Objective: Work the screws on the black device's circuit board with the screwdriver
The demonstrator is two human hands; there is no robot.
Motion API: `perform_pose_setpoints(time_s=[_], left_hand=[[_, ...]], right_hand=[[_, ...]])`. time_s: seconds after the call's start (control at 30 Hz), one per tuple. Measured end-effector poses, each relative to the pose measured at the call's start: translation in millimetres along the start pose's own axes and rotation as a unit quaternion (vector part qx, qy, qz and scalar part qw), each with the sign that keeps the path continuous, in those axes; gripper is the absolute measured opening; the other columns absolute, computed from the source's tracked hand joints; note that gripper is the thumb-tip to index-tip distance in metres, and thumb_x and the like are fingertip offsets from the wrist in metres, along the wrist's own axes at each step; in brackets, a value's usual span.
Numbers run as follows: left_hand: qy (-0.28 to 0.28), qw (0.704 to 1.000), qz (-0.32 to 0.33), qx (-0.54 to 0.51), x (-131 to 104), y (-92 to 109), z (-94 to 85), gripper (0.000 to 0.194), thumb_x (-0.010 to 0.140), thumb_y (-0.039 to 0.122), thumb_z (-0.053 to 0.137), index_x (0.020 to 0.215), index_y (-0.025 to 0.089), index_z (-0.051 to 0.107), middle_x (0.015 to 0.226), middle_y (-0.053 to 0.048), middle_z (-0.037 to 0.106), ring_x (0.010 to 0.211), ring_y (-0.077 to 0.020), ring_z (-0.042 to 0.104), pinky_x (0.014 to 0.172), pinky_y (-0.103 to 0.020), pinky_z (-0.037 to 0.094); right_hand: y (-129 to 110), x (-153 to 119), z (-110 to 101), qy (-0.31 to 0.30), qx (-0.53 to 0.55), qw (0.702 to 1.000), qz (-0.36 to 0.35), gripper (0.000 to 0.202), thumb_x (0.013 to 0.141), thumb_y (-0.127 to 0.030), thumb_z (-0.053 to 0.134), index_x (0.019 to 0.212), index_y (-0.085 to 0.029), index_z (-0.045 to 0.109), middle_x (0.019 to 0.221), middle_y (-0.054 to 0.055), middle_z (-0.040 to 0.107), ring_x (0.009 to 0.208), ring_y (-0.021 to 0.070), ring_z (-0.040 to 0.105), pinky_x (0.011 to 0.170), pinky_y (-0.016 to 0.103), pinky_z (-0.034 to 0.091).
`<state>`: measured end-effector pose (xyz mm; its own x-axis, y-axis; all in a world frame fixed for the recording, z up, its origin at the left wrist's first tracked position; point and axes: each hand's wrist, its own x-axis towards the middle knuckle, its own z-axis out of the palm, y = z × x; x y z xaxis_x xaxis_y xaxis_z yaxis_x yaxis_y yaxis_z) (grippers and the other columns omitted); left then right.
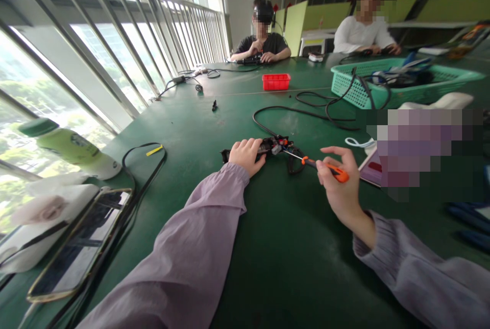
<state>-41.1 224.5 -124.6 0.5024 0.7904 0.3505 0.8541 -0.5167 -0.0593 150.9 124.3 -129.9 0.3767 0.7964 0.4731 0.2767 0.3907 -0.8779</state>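
My left hand (248, 156) is wrapped over a black corded device (272, 146) lying on the table, pressing it down; part of it is hidden under my fingers. Small red and grey parts show at its uncovered right end, above a black loop-shaped piece (294, 160). In my right hand (340, 178) is a screwdriver (325, 167) with an orange and black handle, held between thumb and fingers with the index finger raised. Its thin metal shaft points left, and the tip reaches the exposed parts; whether it sits in a screw I cannot tell.
The green table (283, 247) also bears a red tray (276, 82), a teal basket (406, 96) of tools and cables, and a small black piece (214, 106). Left are a bottle (76, 147) and a phone (82, 247). Two people sit at the far side.
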Motion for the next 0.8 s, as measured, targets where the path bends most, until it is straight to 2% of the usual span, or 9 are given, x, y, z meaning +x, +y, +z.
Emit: perform_pose_setpoints(time_s=[0.07,0.13,0.27,0.33,0.4,0.47,0.57,0.7,0.8], left_hand=[[-0.001,1.000,0.000,0.000,-0.1,0.5,-0.7,0.039,0.084,0.037,0.041,0.117,0.017,0.047,0.106,-0.006,0.059,0.096,-0.0232,0.052,0.081,-0.036,0.038],[-0.002,1.000,0.000,0.001,-0.3,0.8,-1.4,0.039,0.084,0.037,0.041,0.117,0.017,0.047,0.106,-0.006,0.059,0.096,-0.0232,0.052,0.080,-0.036,0.038],[-0.003,1.000,0.000,0.001,-0.4,0.4,-1.5,0.039,0.084,0.037,0.040,0.117,0.017,0.047,0.106,-0.006,0.059,0.096,-0.0231,0.052,0.080,-0.036,0.038],[-0.001,1.000,0.001,0.000,-0.4,0.2,-1.0,0.039,0.084,0.037,0.040,0.117,0.017,0.047,0.105,-0.006,0.059,0.096,-0.0232,0.052,0.080,-0.036,0.038],[0.001,1.000,0.002,-0.002,-0.4,0.2,-0.5,0.039,0.084,0.036,0.041,0.117,0.017,0.047,0.105,-0.007,0.059,0.096,-0.0233,0.052,0.080,-0.036,0.038],[0.002,1.000,0.002,-0.003,-0.4,0.4,-0.5,0.039,0.084,0.036,0.041,0.117,0.017,0.047,0.105,-0.007,0.059,0.096,-0.0233,0.052,0.080,-0.036,0.038],[0.001,1.000,0.001,0.000,-0.3,0.9,-1.1,0.039,0.084,0.036,0.041,0.117,0.016,0.048,0.105,-0.006,0.059,0.096,-0.0230,0.052,0.079,-0.036,0.038],[0.004,1.000,0.003,0.005,0.0,0.7,-1.1,0.041,0.084,0.039,0.041,0.117,0.016,0.048,0.105,-0.006,0.060,0.095,-0.0226,0.053,0.079,-0.035,0.038],[0.001,1.000,-0.003,0.004,0.3,0.5,-0.8,0.042,0.086,0.041,0.040,0.119,0.016,0.047,0.106,-0.006,0.060,0.096,-0.0225,0.054,0.080,-0.035,0.038]], right_hand=[[-1.3,-1.8,-0.4,-0.026,-0.026,0.999,0.036,0.009,0.078,-0.027,0.056,0.082,-0.020,0.054,0.049,-0.008,0.039,0.039,0.0066,0.034,0.037,0.021,0.027],[-2.1,-2.5,0.2,-0.024,-0.027,0.999,0.031,0.011,0.077,-0.026,0.058,0.085,-0.020,0.054,0.052,-0.007,0.042,0.040,0.0069,0.038,0.038,0.021,0.030],[0.3,1.0,1.5,0.032,0.043,0.998,-0.033,0.042,0.066,-0.018,0.066,0.103,-0.024,0.046,0.085,-0.001,0.053,0.061,0.0100,0.054,0.052,0.024,0.044],[1.9,2.3,0.8,0.020,0.047,0.999,-0.019,0.036,0.069,-0.020,0.064,0.101,-0.024,0.046,0.077,-0.003,0.052,0.057,0.0099,0.053,0.050,0.024,0.042],[2.5,1.7,-0.3,-0.018,0.024,0.999,0.020,0.020,0.077,-0.025,0.057,0.095,-0.022,0.049,0.058,-0.007,0.045,0.044,0.0081,0.044,0.041,0.022,0.034],[2.2,-0.1,-0.9,-0.050,0.004,0.998,0.041,0.011,0.080,-0.028,0.054,0.089,-0.021,0.051,0.051,-0.008,0.040,0.038,0.0065,0.035,0.037,0.021,0.027],[2.3,-1.5,0.1,-0.046,0.016,0.999,0.011,0.020,0.076,-0.025,0.058,0.094,-0.022,0.049,0.060,-0.007,0.044,0.043,0.0071,0.041,0.040,0.021,0.032],[5.0,0.8,1.2,0.005,0.038,0.999,-0.034,0.041,0.070,-0.020,0.062,0.106,-0.026,0.042,0.083,-0.002,0.049,0.064,0.0114,0.052,0.055,0.025,0.043],[4.0,0.5,-0.9,-0.043,0.014,0.999,-0.017,0.020,0.078,-0.024,0.054,0.097,-0.023,0.048,0.071,-0.003,0.048,0.055,0.0098,0.048,0.051,0.024,0.040]])
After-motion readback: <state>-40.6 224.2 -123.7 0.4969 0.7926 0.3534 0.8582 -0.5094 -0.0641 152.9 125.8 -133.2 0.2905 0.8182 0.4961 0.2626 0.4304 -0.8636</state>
